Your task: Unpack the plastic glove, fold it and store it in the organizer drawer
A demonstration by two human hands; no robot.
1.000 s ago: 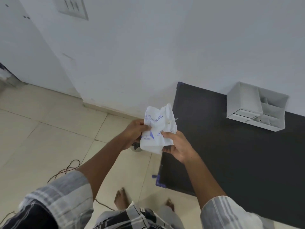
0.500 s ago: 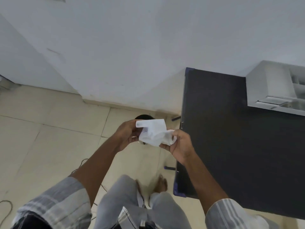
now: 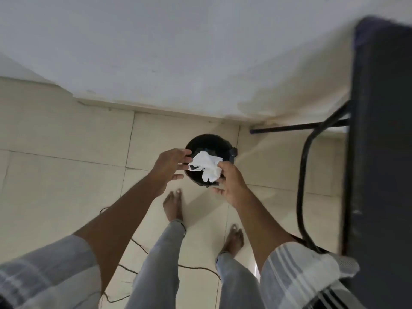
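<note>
A crumpled white glove packet (image 3: 206,167) hangs directly over the mouth of a black round bin (image 3: 209,138) that stands on the floor. My right hand (image 3: 229,184) pinches the packet's right edge between thumb and fingers. Just left of the packet is my left hand (image 3: 170,166), its fingers spread and its fingertips at the packet's left edge without gripping it. No separate glove can be made out, and the organizer drawer is out of view.
The dark table (image 3: 383,152) fills the right edge, with its black metal leg frame (image 3: 303,175) curving down to the floor. My bare feet stand on cream tiles below the bin. A thin cable (image 3: 142,246) trails across the floor. The white wall rises behind the bin.
The view has tilted down and left from the table to the floor. Both hands carried the packet down over the bin, crumpling it smaller, and my left hand has let go of it.
</note>
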